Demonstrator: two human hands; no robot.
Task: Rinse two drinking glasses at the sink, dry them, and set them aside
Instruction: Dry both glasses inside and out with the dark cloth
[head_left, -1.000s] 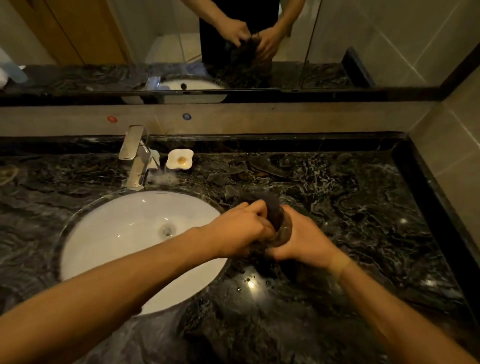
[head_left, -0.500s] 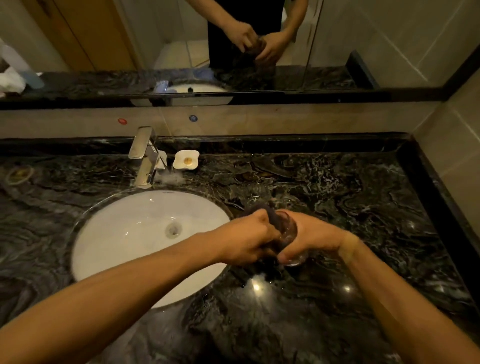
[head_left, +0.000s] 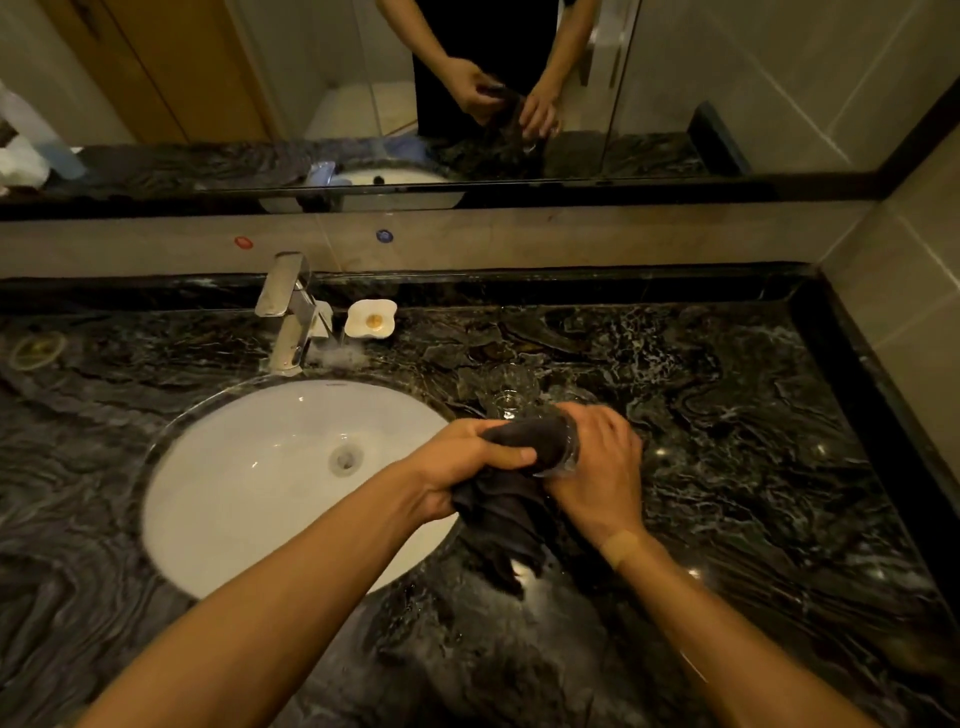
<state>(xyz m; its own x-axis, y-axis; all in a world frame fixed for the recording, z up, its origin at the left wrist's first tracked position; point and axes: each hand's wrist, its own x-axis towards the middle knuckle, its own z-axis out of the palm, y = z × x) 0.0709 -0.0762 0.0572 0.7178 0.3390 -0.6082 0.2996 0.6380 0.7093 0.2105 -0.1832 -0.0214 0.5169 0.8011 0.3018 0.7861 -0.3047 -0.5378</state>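
My right hand (head_left: 597, 467) grips a clear drinking glass (head_left: 569, 457) lying on its side above the counter, just right of the sink (head_left: 249, 467). A dark cloth (head_left: 524, 441) is stuffed into the glass, and my left hand (head_left: 467, 467) is closed on the cloth at the glass's mouth. The rest of the cloth hangs down below my hands. A second clear glass (head_left: 509, 395) stands upright on the black marble counter (head_left: 727, 441) just behind my hands.
A chrome tap (head_left: 291, 317) stands behind the white basin, with a small white flower-shaped dish (head_left: 371, 319) to its right. A mirror along the back wall reflects my hands. A tiled wall bounds the counter on the right.
The glass has turned from more upright to lying sideways in my right hand. More of the cloth now hangs below my hands. The view has shifted slightly.
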